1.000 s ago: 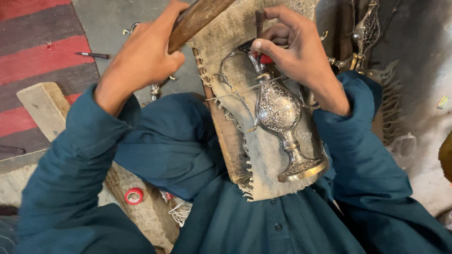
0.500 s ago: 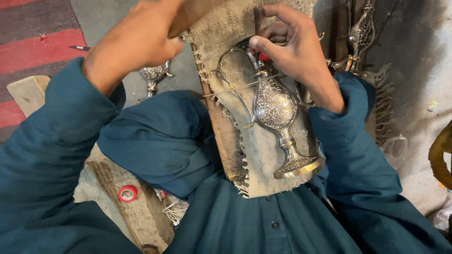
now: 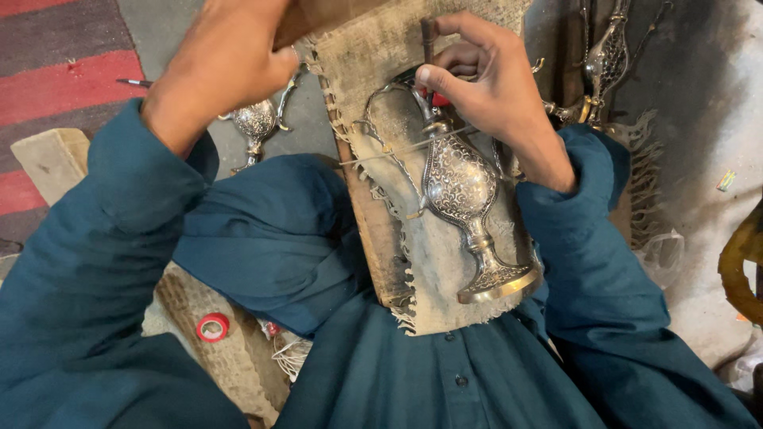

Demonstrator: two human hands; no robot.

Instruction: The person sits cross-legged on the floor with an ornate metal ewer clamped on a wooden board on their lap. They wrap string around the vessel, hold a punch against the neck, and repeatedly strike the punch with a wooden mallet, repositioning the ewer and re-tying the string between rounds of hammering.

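Soft, even light falls from above, bright enough to show colour without harsh shadow. The embossed silver metal ewer [image 3: 459, 187] catches small glints along its belly and brass-coloured foot, but no blown-out glare. The left hand [image 3: 225, 59] at the top edge is slightly smeared by motion, while the right hand [image 3: 486, 87] stays fairly crisp. The dark teal cloth sleeves [image 3: 103, 262] swallow detail in their folds, and the right-hand corners turn dim and murky.

An engraved silver ewer [image 3: 461, 187] lies on a burlap-covered board [image 3: 445, 262], its foot near the board's lower edge. The right hand [image 3: 489, 87] pinches a thin tool [image 3: 427, 40] at its neck, while the left hand [image 3: 218, 63] grips a wooden handle [image 3: 318, 16] by the board's upper left corner.
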